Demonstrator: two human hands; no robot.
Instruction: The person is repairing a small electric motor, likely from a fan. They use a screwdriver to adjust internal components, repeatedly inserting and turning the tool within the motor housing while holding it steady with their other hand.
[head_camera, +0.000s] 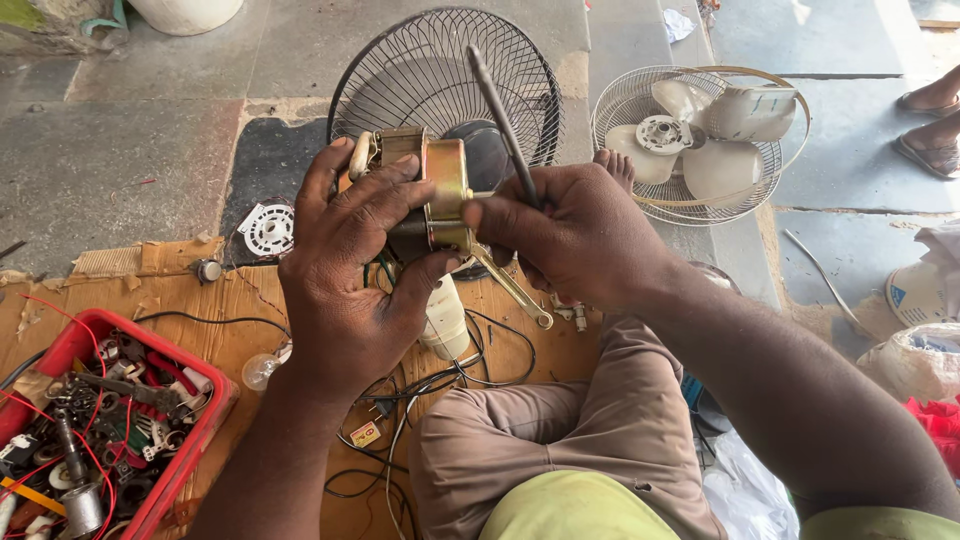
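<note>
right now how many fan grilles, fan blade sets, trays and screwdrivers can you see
fan grilles: 2, black, white
fan blade sets: 1, white
red trays: 1
screwdrivers: 1, dark handle, held in the right hand
total: 5

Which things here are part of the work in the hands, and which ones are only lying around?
In the work:
- left hand gripping the brass-coloured fan motor
- right hand holding a dark screwdriver at the motor

Lying about:
- black fan guard
- white guard with fan blades
- red tray of parts
- light bulb
- loose black wires
</note>
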